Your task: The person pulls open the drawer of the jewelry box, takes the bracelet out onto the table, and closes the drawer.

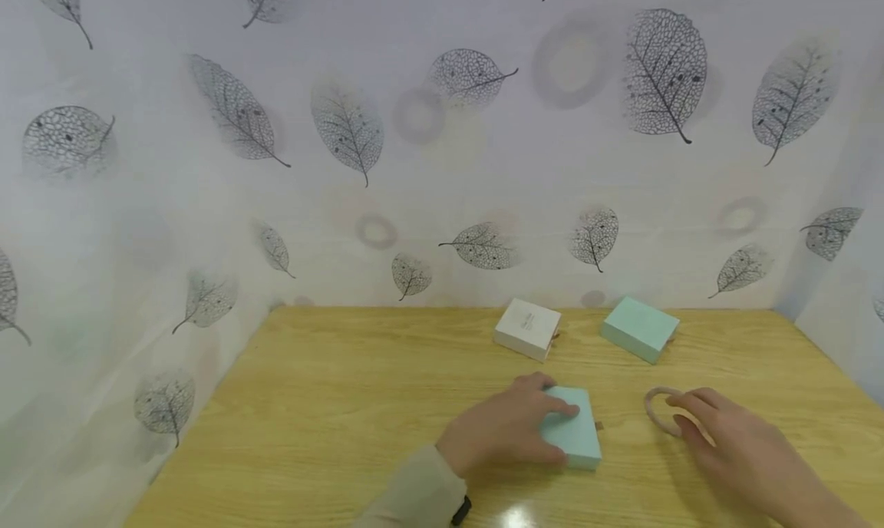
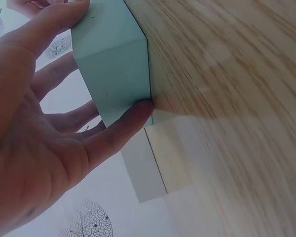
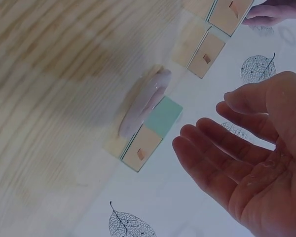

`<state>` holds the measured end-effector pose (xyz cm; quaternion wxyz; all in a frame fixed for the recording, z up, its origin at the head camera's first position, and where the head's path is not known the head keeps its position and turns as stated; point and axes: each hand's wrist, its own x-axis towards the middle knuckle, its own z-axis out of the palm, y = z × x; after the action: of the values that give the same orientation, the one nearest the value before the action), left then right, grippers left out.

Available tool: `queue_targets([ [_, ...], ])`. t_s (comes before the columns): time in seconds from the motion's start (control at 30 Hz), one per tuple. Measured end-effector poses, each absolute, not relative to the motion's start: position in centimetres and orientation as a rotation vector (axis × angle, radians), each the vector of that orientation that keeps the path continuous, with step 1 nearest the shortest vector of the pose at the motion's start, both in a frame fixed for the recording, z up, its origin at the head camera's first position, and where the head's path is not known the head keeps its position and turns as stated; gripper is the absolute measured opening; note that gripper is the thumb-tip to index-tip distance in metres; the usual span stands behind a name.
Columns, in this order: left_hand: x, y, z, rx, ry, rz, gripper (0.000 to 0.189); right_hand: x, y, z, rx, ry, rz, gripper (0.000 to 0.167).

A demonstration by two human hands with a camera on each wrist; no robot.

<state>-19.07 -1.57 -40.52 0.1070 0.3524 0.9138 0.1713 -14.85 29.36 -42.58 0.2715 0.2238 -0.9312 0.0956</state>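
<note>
A small light-blue drawer box [image 1: 577, 436] with a short ribbon tab lies on the wooden table. My left hand [image 1: 500, 430] grips it from the left, thumb on the near side and fingers over the top and far side. In the left wrist view the fingers spread around the box [image 2: 113, 74], one fingertip low beside the tabletop. To the right, a pale pinkish bangle [image 1: 649, 407] lies on the table. My right hand [image 1: 742, 445] hovers beside it with loosely bent fingers. The right wrist view shows a gap between those fingers and the bangle [image 3: 144, 104].
Toward the back of the table [image 1: 359, 374] stand a white box [image 1: 528, 327] with small print on its lid and a mint-green box [image 1: 641, 328], each with a ribbon tab. Behind the table hangs a pale leaf-patterned cloth [image 1: 442, 175], which also runs along the sides.
</note>
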Motion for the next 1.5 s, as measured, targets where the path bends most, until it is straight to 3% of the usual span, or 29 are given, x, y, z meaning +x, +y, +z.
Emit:
queue_targets([
  [1.5,-20.9,4.8,-40.6,1.015,2.734,0.338,0.063,-14.3,31.3,-42.7,0.377,-2.698,0.278,0.021],
])
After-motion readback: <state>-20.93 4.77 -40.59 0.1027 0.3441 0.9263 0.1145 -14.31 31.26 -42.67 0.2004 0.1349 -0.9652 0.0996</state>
